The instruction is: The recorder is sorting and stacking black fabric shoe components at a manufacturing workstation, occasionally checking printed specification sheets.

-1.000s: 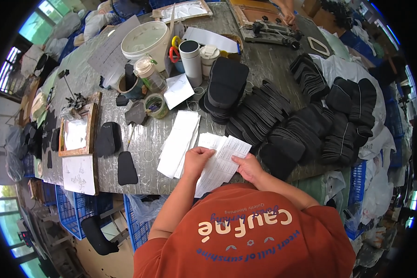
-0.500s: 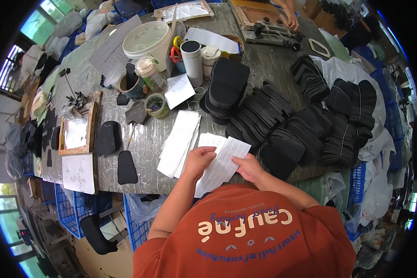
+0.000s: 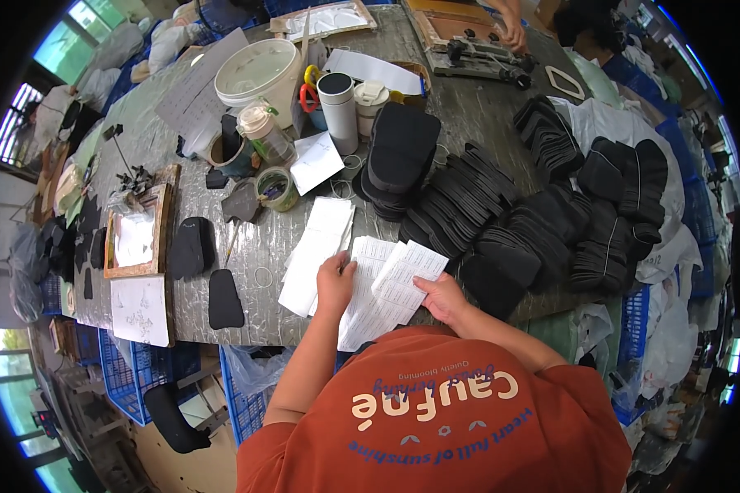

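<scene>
My right hand [image 3: 442, 298] pinches a small bundle of printed paper sheets [image 3: 409, 275] by its right edge, thumb on top. Beneath and left of the bundle lie more printed sheets [image 3: 365, 312], partly covered by it, at the table's near edge. My left hand [image 3: 335, 283] is at the left edge of these sheets, over the right side of a pile of white paper slips [image 3: 316, 246]. Its fingers are curled together; whatever they grip, if anything, is hidden.
Stacks of black padded pieces [image 3: 456, 193] crowd the table to the right. Behind the papers stand a white tumbler [image 3: 338, 111], a white bucket [image 3: 259, 74] and a small jar [image 3: 277, 188]. A wooden frame [image 3: 136, 230] lies left. Another person's hand [image 3: 514, 37] is at the far side.
My left hand has moved left, away from the bundle and toward the white slips. More of the lower printed sheets shows. My right hand keeps its hold almost in place.
</scene>
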Action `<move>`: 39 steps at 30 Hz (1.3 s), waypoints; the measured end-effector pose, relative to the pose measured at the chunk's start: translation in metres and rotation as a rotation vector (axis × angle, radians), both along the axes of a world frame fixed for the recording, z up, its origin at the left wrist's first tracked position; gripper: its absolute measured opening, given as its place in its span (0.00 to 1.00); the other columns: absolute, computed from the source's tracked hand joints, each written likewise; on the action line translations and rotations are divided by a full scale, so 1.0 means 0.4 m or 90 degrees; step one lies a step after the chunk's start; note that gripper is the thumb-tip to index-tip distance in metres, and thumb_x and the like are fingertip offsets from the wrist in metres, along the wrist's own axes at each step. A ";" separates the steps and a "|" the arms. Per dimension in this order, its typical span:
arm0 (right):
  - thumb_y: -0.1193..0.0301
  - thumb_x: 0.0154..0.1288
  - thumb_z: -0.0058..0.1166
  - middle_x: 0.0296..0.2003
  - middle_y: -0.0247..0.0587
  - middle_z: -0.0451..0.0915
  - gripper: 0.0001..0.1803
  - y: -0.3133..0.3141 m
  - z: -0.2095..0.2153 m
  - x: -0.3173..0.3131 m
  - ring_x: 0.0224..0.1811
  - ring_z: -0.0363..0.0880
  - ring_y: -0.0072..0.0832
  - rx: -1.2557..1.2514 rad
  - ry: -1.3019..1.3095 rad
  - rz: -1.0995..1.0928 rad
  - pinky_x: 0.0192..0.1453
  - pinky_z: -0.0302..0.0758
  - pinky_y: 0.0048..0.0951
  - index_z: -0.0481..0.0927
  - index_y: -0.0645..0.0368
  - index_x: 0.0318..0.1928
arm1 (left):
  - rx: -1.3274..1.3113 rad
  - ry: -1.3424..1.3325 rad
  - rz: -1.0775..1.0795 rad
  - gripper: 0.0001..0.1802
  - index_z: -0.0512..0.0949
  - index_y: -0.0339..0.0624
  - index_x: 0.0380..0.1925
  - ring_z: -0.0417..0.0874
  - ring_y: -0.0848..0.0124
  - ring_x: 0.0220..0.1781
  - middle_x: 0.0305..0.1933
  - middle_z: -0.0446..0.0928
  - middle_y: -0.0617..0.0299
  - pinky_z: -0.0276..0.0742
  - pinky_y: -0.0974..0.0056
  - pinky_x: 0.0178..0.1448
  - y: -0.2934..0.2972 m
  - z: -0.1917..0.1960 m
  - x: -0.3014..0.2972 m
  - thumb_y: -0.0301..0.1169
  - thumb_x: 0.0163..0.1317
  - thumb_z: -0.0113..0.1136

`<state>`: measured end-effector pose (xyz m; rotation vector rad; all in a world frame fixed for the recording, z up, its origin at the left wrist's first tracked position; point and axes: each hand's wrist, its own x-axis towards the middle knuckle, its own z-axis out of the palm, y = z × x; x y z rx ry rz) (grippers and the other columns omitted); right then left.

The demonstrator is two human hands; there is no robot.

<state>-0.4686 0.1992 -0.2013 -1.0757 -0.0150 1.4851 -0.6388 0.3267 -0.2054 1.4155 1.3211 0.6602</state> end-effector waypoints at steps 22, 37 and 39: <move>0.82 0.62 0.45 0.50 0.46 0.74 0.17 0.002 0.006 0.000 0.52 0.74 0.37 0.011 0.030 0.002 0.54 0.73 0.40 0.70 0.65 0.52 | -0.225 -0.047 -0.095 0.09 0.80 0.35 0.24 0.68 0.82 0.20 0.20 0.74 0.67 0.63 0.75 0.24 -0.041 0.077 0.034 0.31 0.50 0.65; 0.82 0.63 0.44 0.50 0.46 0.73 0.17 0.002 0.015 0.000 0.52 0.73 0.37 -0.009 0.025 -0.006 0.55 0.72 0.40 0.69 0.64 0.52 | -0.247 -0.096 -0.076 0.07 0.77 0.33 0.27 0.71 0.80 0.21 0.23 0.76 0.66 0.66 0.75 0.26 -0.021 0.066 0.017 0.27 0.53 0.62; 0.82 0.64 0.41 0.53 0.47 0.71 0.19 0.002 0.015 0.000 0.55 0.71 0.39 -0.003 0.016 0.006 0.59 0.69 0.42 0.66 0.63 0.56 | -0.276 -0.155 -0.078 0.06 0.77 0.33 0.28 0.73 0.79 0.25 0.26 0.76 0.64 0.68 0.74 0.32 -0.018 0.055 0.016 0.26 0.54 0.61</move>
